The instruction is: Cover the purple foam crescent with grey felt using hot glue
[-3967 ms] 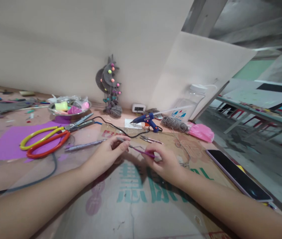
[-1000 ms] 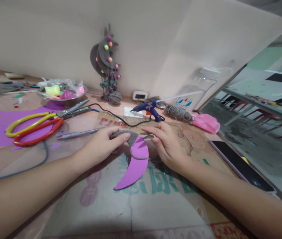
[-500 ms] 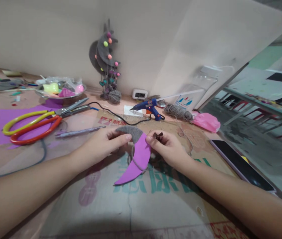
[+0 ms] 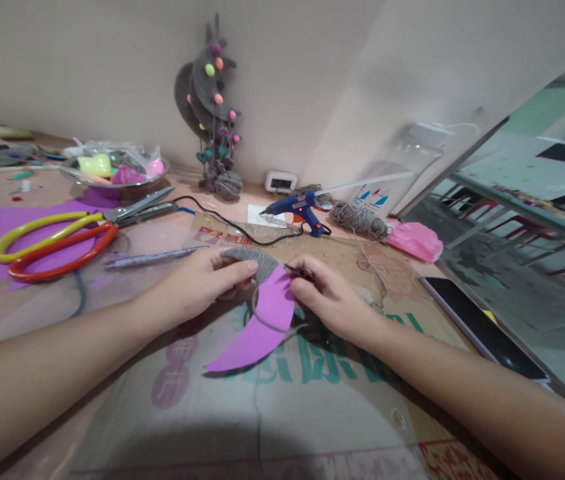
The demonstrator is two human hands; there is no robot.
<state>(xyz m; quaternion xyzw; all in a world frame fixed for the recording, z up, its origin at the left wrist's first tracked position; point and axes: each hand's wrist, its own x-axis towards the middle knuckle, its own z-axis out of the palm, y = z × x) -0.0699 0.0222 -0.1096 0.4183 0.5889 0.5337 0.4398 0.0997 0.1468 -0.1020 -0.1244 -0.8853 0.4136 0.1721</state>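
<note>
My left hand (image 4: 217, 277) is closed on the upper, yarn-wrapped end of a purple crescent cut-out (image 4: 262, 320). Grey yarn (image 4: 252, 259) lies in tight turns over that end, and a loose loop of it crosses the bare purple part. On the crescent's right edge, my right hand (image 4: 325, 293) is closed in a pinch. A small dark brown piece (image 4: 298, 271) sticks out between its fingers; its kind is not clear. The crescent's pointed lower tip hangs over a printed cardboard sheet (image 4: 202, 427).
Scissors (image 4: 62, 250) and a pen (image 4: 152, 257) lie left. Behind are a blue glue gun (image 4: 297, 208) with its cable, a grey yarn skein (image 4: 360, 221), a pink bag (image 4: 415, 240) and a bowl (image 4: 112, 190). A phone (image 4: 485, 327) lies right. A crescent decoration (image 4: 210, 93) hangs at the wall.
The crescent's lower tip has swung left. The right-hand fingers have turned, and the brown piece now sits nearer the crescent's upper edge. The view has shifted slightly.
</note>
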